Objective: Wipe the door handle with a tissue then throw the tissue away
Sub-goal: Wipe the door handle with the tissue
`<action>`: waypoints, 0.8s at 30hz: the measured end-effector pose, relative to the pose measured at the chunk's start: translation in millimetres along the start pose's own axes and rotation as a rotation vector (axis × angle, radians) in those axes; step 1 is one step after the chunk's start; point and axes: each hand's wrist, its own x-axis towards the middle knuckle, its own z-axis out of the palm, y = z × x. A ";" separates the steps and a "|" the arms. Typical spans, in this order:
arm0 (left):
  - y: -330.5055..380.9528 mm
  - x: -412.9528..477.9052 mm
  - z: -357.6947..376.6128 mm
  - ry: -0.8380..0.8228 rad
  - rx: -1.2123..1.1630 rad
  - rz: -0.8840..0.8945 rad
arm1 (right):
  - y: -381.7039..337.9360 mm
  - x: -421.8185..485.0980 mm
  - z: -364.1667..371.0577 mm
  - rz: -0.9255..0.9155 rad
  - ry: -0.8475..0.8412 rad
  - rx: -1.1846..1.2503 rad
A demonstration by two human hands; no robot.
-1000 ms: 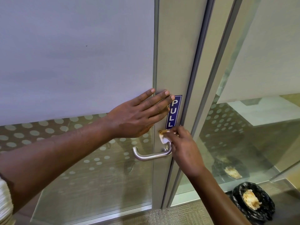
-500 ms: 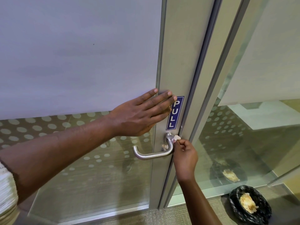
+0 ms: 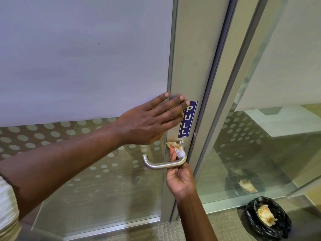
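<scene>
Frosted glass and a grey metal door (image 3: 194,66) fill what you face, with a dotted band low on the pane and carpet at the foot. Take the handle (image 3: 163,165) as your landmark: a brushed steel lever, its pivot at the door's edge and its free end curling away to the left.

Your left hand (image 3: 152,122) lies flat on the door just above the handle, fingers spread and holding nothing, its tips touching the blue PULL sign (image 3: 188,119). Your right hand (image 3: 180,180) comes up from below the handle, and its grip is pinched on the tissue (image 3: 175,148), which sits behind the lever right beside the pivot. One corner of the tissue sticks out to the left, stained brown.

Judge the tissue as light, soft and easily torn, more so where it looks damp. Hold it bunched under the fingertips, not by a loose corner, so it does not shred on the steel. The handle looks smooth and rigid, so the tissue should slide along it with little drag.

Below and to the right of the handle, on the floor, stands a black-lined bin (image 3: 268,218) already holding a soiled tissue. Your wiping step appears to be underway; the throw is not yet done.
</scene>
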 end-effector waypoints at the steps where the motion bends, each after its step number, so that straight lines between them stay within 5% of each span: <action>1: 0.2 0.1 0.2 0.000 -0.003 -0.001 | 2.6 0.8 0.3 -0.014 -0.001 0.020; 5: 0.2 0.3 0.7 0.007 -0.004 -0.002 | 3.3 4.4 -2.0 -0.136 0.024 -0.085; 10: 0.1 0.7 0.2 0.021 -0.012 -0.004 | -11.1 12.2 -14.9 -0.660 0.137 -0.768; 16: 0.2 0.7 0.8 0.025 -0.015 0.000 | -22.5 4.7 -23.2 -0.926 0.124 -1.219; 24: 0.8 0.3 2.6 0.011 -0.025 0.001 | -29.6 -7.7 -16.6 -1.061 -0.021 -1.335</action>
